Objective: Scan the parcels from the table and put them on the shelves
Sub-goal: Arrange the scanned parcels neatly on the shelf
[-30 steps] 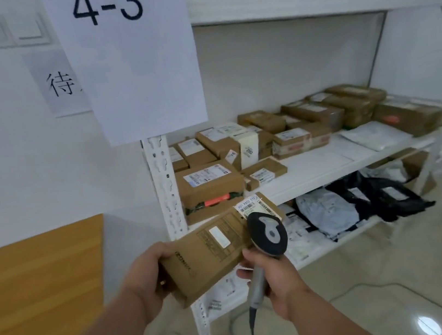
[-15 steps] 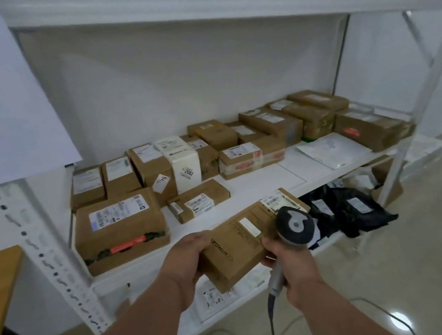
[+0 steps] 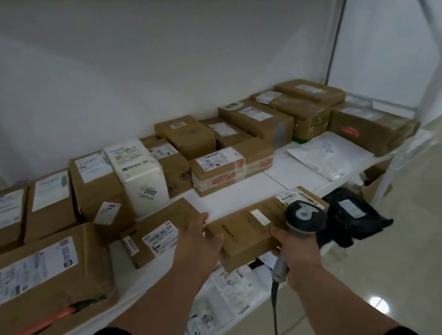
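Big box (image 3: 39, 283) at shelf (image 3: 246, 189) front left; small box (image 3: 161, 233) beside it. Left hand (image 3: 196, 242) grips parcel (image 3: 254, 228) at the front edge, bare shelf behind. Right hand (image 3: 298, 253) steadies parcel, fingers wrapped round scanner (image 3: 303, 216). Back rows: roughly a dozen boxes, one white mailer (image 3: 327, 157).

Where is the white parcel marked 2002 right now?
In the head view the white parcel stands on the middle shelf, left of centre, between tall brown boxes, behind the small box by the left hand.
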Demonstrator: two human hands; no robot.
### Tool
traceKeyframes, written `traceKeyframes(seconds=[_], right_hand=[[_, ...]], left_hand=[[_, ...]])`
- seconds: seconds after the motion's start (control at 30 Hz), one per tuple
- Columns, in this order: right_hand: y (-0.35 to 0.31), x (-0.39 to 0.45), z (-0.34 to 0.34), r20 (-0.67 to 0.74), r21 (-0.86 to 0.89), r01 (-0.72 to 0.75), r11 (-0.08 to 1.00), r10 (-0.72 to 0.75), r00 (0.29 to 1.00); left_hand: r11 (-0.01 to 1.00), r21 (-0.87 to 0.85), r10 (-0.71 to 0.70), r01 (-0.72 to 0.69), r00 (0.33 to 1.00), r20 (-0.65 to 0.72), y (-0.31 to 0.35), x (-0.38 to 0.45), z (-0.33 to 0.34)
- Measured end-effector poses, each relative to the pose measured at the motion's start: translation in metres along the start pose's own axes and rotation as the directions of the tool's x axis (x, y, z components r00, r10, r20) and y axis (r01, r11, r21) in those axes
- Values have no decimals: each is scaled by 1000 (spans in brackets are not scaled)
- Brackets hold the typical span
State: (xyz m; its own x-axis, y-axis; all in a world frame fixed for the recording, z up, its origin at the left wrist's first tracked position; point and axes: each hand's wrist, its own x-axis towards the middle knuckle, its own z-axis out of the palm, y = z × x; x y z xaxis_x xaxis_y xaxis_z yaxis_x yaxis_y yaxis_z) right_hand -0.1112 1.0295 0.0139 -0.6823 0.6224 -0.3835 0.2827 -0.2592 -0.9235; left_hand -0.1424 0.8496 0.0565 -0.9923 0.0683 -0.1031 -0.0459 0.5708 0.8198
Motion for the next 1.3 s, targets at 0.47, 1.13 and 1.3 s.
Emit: traceKeyframes(seconds=[0.47, 1.13, 1.3], right_hand=[[-45, 135, 46, 242, -208, -126, 970, 175, 954], [-20, -65, 47, 641, -261, 55, 964, 130, 757], [35, -201, 72, 775, -284, 120, 951, 154, 613]], left_hand=[[909, 411, -93, 71, 995, 34, 14, 106, 64], [979, 62, -183, 192, 974, -134, -35, -56, -47], [952, -105, -304, 287, 923, -238, -107, -172, -132]])
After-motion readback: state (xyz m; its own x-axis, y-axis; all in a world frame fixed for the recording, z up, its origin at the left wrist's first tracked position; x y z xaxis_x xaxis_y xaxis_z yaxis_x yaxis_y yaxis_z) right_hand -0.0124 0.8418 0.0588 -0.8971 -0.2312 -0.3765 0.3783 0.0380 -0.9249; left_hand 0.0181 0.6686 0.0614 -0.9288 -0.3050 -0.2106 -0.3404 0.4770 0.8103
